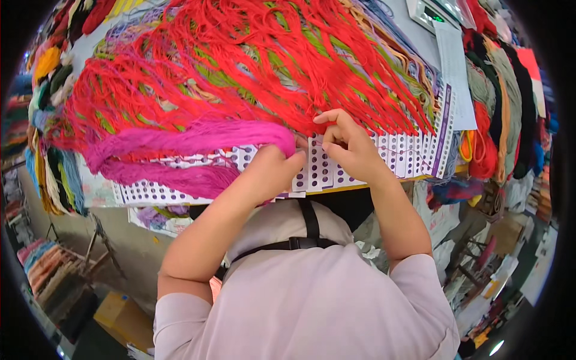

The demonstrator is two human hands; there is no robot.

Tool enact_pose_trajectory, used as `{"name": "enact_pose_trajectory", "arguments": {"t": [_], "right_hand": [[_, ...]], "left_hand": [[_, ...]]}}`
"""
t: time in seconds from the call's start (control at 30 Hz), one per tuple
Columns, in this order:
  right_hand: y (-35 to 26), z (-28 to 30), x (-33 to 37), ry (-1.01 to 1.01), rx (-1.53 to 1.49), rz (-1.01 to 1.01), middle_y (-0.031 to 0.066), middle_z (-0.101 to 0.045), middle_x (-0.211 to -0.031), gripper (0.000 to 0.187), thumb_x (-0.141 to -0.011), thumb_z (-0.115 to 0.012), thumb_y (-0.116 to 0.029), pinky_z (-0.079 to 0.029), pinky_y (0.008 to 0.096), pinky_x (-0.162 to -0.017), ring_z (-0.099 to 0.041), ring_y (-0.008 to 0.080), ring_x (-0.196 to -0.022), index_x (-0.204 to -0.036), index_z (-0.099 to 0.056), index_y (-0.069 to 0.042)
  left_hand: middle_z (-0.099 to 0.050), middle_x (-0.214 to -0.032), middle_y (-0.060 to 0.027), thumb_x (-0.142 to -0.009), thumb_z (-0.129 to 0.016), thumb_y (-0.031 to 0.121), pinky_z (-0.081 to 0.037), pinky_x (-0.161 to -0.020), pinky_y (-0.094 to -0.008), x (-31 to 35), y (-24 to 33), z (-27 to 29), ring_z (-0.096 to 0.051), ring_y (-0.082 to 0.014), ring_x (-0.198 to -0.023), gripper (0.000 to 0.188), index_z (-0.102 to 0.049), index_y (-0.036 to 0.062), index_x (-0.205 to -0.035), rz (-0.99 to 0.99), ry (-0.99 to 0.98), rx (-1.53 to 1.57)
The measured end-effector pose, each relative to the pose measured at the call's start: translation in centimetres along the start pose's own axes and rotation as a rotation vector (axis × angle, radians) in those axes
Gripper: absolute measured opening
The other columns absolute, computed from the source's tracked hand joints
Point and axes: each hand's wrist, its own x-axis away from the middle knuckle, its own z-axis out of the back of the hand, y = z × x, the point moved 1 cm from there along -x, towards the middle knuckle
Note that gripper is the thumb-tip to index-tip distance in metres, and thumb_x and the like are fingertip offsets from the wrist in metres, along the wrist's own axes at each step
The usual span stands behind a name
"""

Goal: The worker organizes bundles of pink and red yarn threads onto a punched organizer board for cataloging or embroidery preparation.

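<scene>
My left hand [273, 171] is closed around a skein of magenta yarn [198, 137], whose loop trails leftward across the table in two thick strands. Close beside it, my right hand [351, 147] is raised over the hole-punched cards, its index finger and thumb apart and the other fingers bent. I see nothing between those fingers. Under both hands lies a row of white cards [396, 157] with purple-edged holes. Long red threads [288, 78] run from the cards' far edge and spread over the table, on top of green, purple and orange ones.
Hanks of coloured yarn hang at the table's left end [54, 138] and right end [498, 114]. A pale blue sheet [454, 78] and a device with a small green display [433, 13] lie at the far right. A cardboard box [124, 321] stands on the floor, lower left.
</scene>
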Motion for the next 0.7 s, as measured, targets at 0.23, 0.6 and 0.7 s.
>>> {"name": "enact_pose_trajectory", "arguments": {"t": [0.23,0.6,0.7], "right_hand": [[0.9,-0.4,0.0,0.04,0.122,0.114,-0.0005,-0.045,-0.066,0.038,-0.081,-0.051,0.008,-0.035,0.0228,-0.058,-0.042,0.0063,-0.061,-0.118,-0.047,-0.001],[1.2,-0.1,0.4,0.04,0.187,0.192,0.0006,-0.05,-0.069,0.045,-0.083,-0.052,0.006,-0.039,0.0227,-0.062,-0.048,0.0068,-0.064,-0.126,-0.044,-0.001],[1.2,0.4,0.3,-0.023,0.155,0.112,0.0013,-0.055,-0.074,0.05,-0.084,-0.052,0.003,-0.042,0.0235,-0.066,-0.053,0.0081,-0.07,-0.132,-0.04,-0.002]], "left_hand": [[-0.059,-0.064,-0.0154,-0.084,-0.059,0.022,-0.049,-0.053,-0.0364,-2.1,0.2,-0.4,-0.061,-0.0227,-0.054,0.027,-0.061,-0.0052,-0.089,-0.031,0.14,-0.361],[-0.062,-0.068,-0.0065,-0.082,-0.062,0.018,-0.049,-0.051,-0.0313,-1.7,0.2,-0.3,-0.062,-0.0155,-0.06,0.018,-0.064,0.0012,-0.087,-0.325,0.296,-0.267],[-0.057,-0.071,-0.0011,-0.082,-0.063,0.013,-0.039,-0.045,-0.0272,0.7,1.4,3.0,-0.045,-0.0103,-0.047,0.006,-0.061,0.0075,-0.084,-0.149,0.206,0.417]]}}
